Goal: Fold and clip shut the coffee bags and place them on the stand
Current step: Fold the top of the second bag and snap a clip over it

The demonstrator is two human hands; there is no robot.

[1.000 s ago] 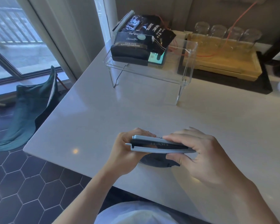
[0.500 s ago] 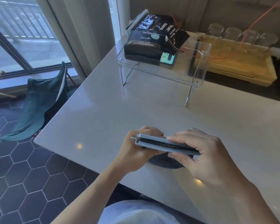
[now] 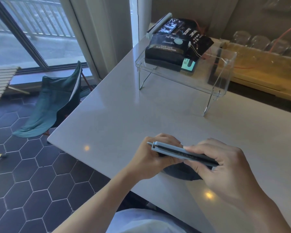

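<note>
A dark coffee bag stands on the white table near the front edge, mostly hidden behind my hands. A long grey sealing clip runs across its folded top. My left hand grips the clip's left end and the bag top. My right hand pinches the clip's right part between fingers and thumb. At the back, a clear acrylic stand carries other black coffee bags, one with a grey clip on top.
A wooden tray with upturned glasses sits behind the stand at the right. The table's left edge drops to a dark hexagon-tiled floor, where a green folding chair stands by the window.
My hands stay on the clip and bag top, and the clip's left end has tilted slightly upward. The view has shifted, so the stand appears further right.
</note>
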